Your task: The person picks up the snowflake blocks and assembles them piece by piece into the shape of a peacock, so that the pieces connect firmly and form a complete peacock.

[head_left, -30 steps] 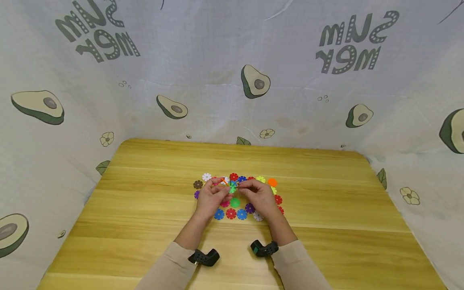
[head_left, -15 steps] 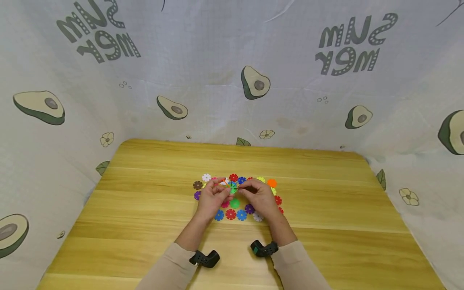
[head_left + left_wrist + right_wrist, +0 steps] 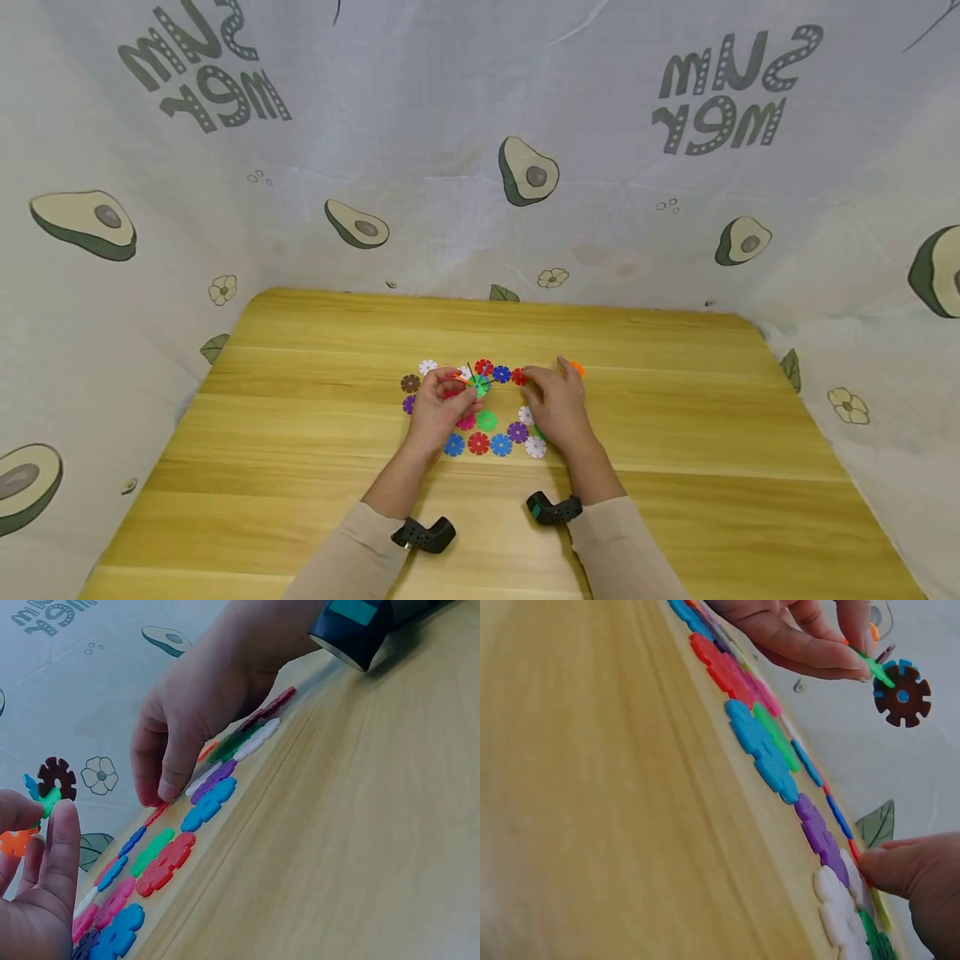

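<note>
My left hand (image 3: 437,417) pinches a small cluster of slotted snowflake discs (image 3: 480,385) above the table. A green disc (image 3: 49,802) sits between thumb and finger in the left wrist view. Brown (image 3: 919,690), blue and orange discs stick out around it. My right hand (image 3: 558,408) is at the right end of the back row, apart from the cluster. Its fingertips touch a red disc (image 3: 156,814) lying flat on the table. Whether they grip it is unclear. That hand covers several discs from the head camera.
Loose discs lie flat in rows beneath and between the hands, among them a blue one (image 3: 453,445) in front and a brown one (image 3: 410,383) at left. An orange disc (image 3: 577,369) shows behind the right hand. A printed curtain (image 3: 450,167) borders the wooden table (image 3: 300,467).
My right hand has let go of a dark disc at the cluster and moved right to the red disc. The dark disc stays on the cluster. My left hand has barely moved.
</note>
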